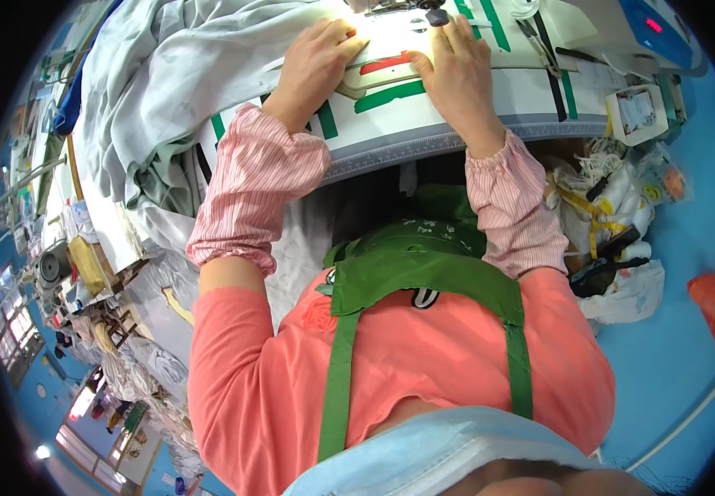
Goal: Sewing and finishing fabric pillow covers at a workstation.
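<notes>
Under the sewing machine's lit needle area (407,10), both my hands rest on the white bed. My left hand (314,68) has its fingers bent together at the edge of a light grey cloth (184,58), which spreads over the left of the table. The glare hides just how much cloth lies between its fingertips. To the right of the needle, my right hand (459,78) lies with fingers stretched forward and thumb apart. Between the hands, a red strip (384,64) and a green tape strip (389,97) mark the bed and table.
A ruler strip (407,147) runs along the table's curved front edge. Metal snips (537,43) lie right of my right hand. A small white box (640,114) sits at the table's right end, above a heap of thread cones and bags (614,207). A blue control panel (659,31) stands far right.
</notes>
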